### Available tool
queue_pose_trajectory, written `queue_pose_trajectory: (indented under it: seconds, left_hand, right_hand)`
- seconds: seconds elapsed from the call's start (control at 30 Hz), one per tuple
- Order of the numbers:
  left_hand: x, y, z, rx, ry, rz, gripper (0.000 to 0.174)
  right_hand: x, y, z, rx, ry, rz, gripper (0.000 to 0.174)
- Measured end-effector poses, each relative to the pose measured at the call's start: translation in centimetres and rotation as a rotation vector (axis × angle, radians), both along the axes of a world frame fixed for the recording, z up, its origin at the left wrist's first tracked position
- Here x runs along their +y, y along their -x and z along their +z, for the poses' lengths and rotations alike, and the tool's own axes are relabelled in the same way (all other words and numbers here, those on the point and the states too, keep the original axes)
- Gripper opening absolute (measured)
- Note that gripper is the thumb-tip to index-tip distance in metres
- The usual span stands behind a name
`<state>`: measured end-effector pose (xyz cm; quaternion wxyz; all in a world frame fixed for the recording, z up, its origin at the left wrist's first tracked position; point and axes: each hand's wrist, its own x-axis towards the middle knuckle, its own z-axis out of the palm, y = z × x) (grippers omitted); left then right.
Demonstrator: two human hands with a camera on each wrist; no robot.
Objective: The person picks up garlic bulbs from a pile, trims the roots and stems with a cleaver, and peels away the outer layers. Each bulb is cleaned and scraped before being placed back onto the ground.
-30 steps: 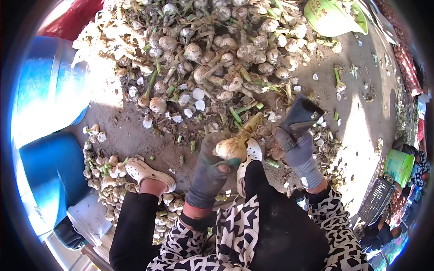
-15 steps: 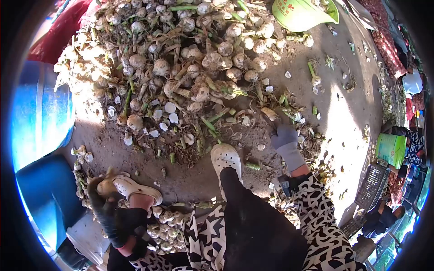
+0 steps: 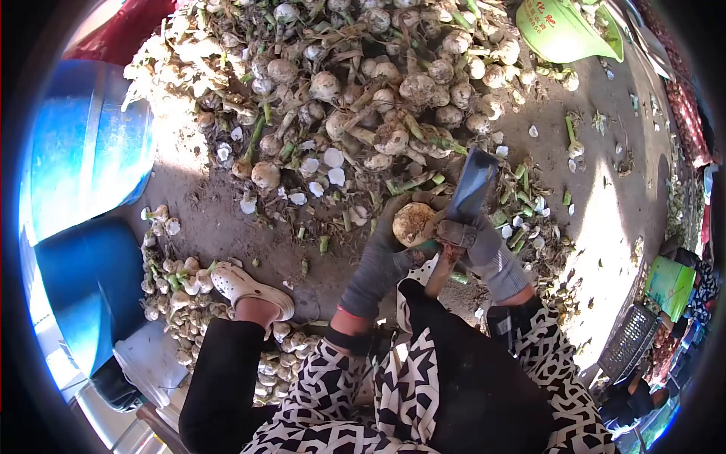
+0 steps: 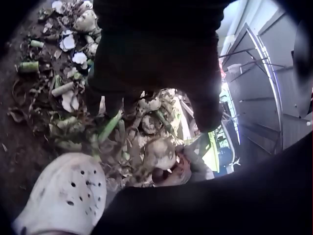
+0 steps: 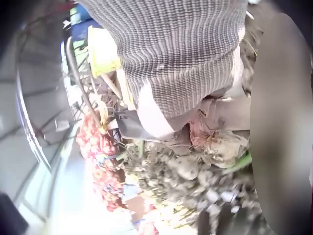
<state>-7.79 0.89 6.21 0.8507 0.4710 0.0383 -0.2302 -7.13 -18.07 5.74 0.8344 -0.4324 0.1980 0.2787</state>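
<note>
In the head view my gloved left hand [image 3: 380, 261] grips a garlic bulb [image 3: 414, 224], its root side facing up. Beside it, my gloved right hand [image 3: 484, 246] holds a tool with a broad dark blade [image 3: 473, 185] and a wooden handle [image 3: 442, 272]; the blade points up and away from me. The two hands nearly meet at the bulb. The left wrist view shows the left hand [image 4: 156, 63] as a dark shape above a pale bulb [image 4: 160, 153]. A ribbed cuff and glove of the right hand [image 5: 181, 63] fill the top of the right wrist view, with a bulb [image 5: 227, 149] below.
A large garlic heap [image 3: 340, 83] lies ahead, and trimmed bulbs [image 3: 185, 303] are piled by the left shoe [image 3: 249, 290]. Blue barrels [image 3: 87, 136] stand at the left. A green tub [image 3: 567, 34] is at the upper right, a dark crate [image 3: 629, 340] at the right.
From beside the left shoe, the left hand has moved right to the centre, now with a bulb in its fingers. The right hand has come in beside it with its blade raised.
</note>
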Motion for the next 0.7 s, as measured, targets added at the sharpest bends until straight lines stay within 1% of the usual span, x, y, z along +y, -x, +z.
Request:
queue_pose_trajectory:
  seconds: [0.03,0.07,0.1,0.13,0.17,0.23,0.27,0.3,0.37,0.4,0.47,0.5,0.57,0.6,0.67,0.7]
  left_hand:
    - [0.3,-0.5,0.6,-0.013,-0.063,-0.029,0.088]
    - [0.6,-0.8,1.3,-0.019,-0.065,-0.018,0.088]
    - [1.0,-0.9,1.8,-0.030,-0.155,-0.043,0.089]
    - [1.6,-0.9,2.3,-0.038,-0.246,-0.072,0.089]
    - [2.2,-0.6,2.6,-0.036,-0.249,-0.071,0.089]
    - [3.2,-0.5,3.2,-0.006,-0.319,-0.038,0.087]
    - [3.3,-0.3,3.6,0.017,-0.357,-0.044,0.086]
    - [3.3,-0.3,4.3,0.017,-0.357,-0.041,0.086]
    - [3.2,-0.3,5.8,-0.087,-0.434,-0.003,0.084]
    - [3.3,-0.3,6.3,-0.090,-0.434,-0.005,0.084]
    - [3.3,-0.1,7.2,-0.148,-0.440,0.049,0.076]
    - [3.5,0.0,7.5,-0.144,-0.435,0.049,0.076]
    - [4.0,0.2,7.6,-0.067,-0.566,-0.099,0.070]
    - [3.9,0.3,7.4,-0.066,-0.562,-0.098,0.070]
    - [3.7,0.7,7.2,0.118,-0.323,0.005,0.069]
    - [3.3,1.0,7.8,0.117,-0.321,0.004,0.069]
  right_hand:
    - [-0.2,-0.4,1.2,-0.006,-0.005,0.006,0.021]
    - [-0.7,-0.7,2.2,-0.221,0.287,0.144,0.019]
    - [-0.8,-1.1,3.4,-0.440,0.578,0.279,0.018]
    - [0.2,-2.2,5.0,-0.875,0.728,0.250,0.024]
    - [0.3,-2.1,6.3,-0.875,0.725,0.251,0.024]
    - [0.5,-1.8,7.9,-1.046,1.286,0.679,0.035]
    - [0.8,-1.6,8.0,-1.125,1.376,0.726,0.041]
    - [1.1,-1.6,8.2,-1.128,1.375,0.728,0.041]
    - [1.7,-1.6,8.8,-1.198,1.415,0.702,0.040]
    - [1.9,-1.6,8.7,-1.198,1.417,0.700,0.040]
    - [2.2,-1.4,8.2,-1.321,1.452,0.618,0.039]
    - [2.3,-1.2,7.6,-1.317,1.454,0.626,0.039]
    - [2.1,-1.0,6.0,-1.274,1.402,0.568,0.038]
    - [2.3,-0.7,5.5,-1.274,1.404,0.572,0.038]
    - [2.9,-0.2,4.2,-1.172,1.339,0.493,0.031]
    - [2.3,-0.6,1.5,-1.172,1.342,0.493,0.031]
